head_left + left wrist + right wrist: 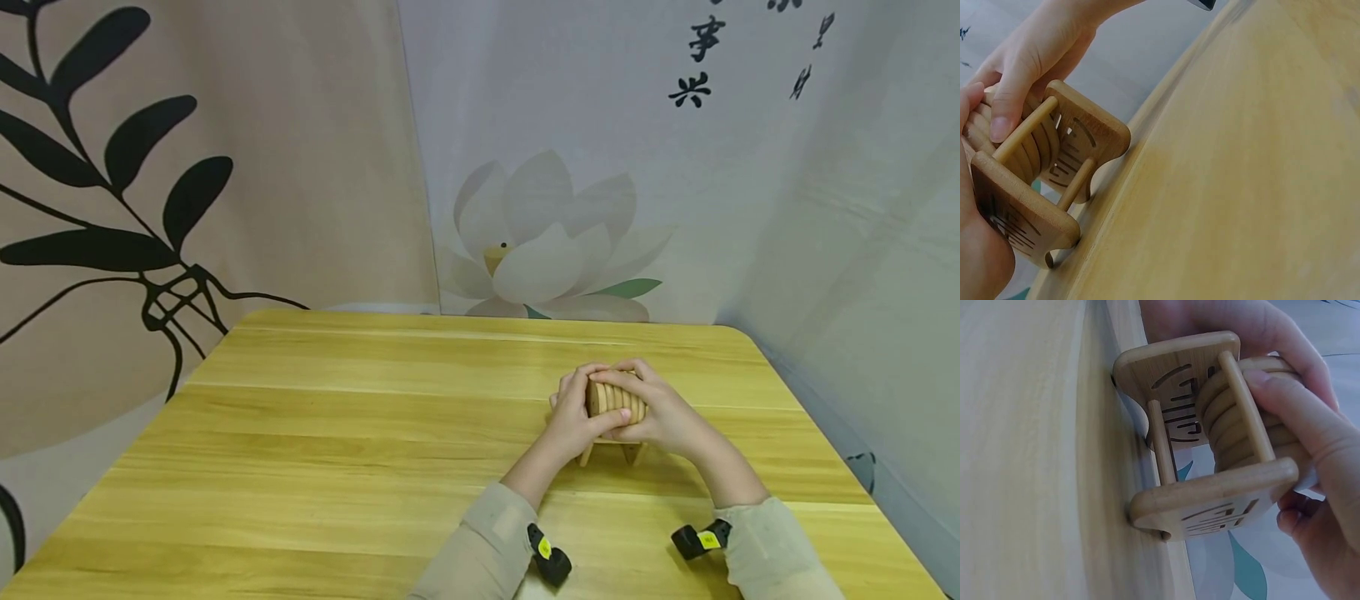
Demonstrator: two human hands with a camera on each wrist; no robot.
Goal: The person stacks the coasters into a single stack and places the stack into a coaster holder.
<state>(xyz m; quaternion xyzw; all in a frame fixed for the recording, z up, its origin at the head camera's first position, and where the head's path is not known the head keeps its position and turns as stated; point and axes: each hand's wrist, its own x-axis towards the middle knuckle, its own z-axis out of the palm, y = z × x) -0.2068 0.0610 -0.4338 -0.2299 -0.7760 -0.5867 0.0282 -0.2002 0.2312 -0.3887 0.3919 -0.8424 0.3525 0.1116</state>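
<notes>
A row of round wooden coasters (618,402) sits in a small wooden coaster rack (1094,119) on the right part of the table. The rack has two slotted end panels joined by round bars (1249,406). My left hand (576,427) grips the coasters from the left, its thumb across the near side. From the right, my right hand (666,417) holds the same row, with its thumb (1285,400) pressed on the coasters beside a bar. Fingers of both hands meet around the far side, and palms hide the row's ends. The rack's feet stand on the tabletop.
The yellow wood-grain table (337,467) stretches away to the left of the hands. Behind it hang printed cloths with a lotus (555,242) and dark leaves (142,133). Black wrist cameras (551,562) are worn at both sleeves.
</notes>
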